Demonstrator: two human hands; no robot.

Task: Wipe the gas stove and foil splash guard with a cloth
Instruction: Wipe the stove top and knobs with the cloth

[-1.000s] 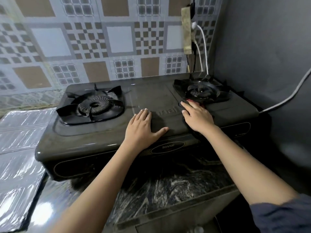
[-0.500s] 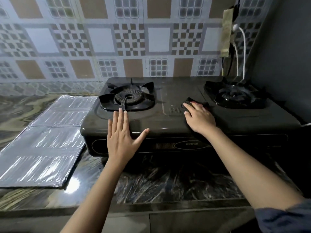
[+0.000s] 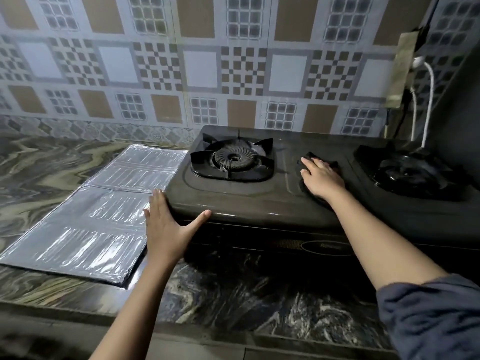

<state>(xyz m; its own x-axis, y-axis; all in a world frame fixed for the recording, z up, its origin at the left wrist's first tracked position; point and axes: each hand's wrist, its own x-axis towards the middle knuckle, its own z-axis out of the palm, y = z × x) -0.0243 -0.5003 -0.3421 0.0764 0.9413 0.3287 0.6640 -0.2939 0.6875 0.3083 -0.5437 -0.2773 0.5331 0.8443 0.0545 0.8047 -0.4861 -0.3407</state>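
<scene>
A dark two-burner gas stove (image 3: 259, 201) stands on the marble counter, with a left burner (image 3: 232, 158) and a right burner (image 3: 413, 172). My right hand (image 3: 320, 178) presses flat on a dark cloth (image 3: 310, 157) on the stove top between the burners. The cloth shows only at my fingertips and under my palm. My left hand (image 3: 166, 224) is spread open at the stove's front left corner, thumb along the front edge. A silver foil splash guard (image 3: 91, 211) lies folded flat on the counter, left of the stove.
The marble counter (image 3: 39, 172) runs to the left and in front of the stove. A patterned tiled wall (image 3: 207, 74) rises behind. White cables (image 3: 426, 105) hang in the right corner beside a grey wall (image 3: 457, 113).
My view has swung left, showing more counter and foil. My left hand slid left from the stove's front middle to its left corner. My right hand with the cloth moved left, away from the right burner.
</scene>
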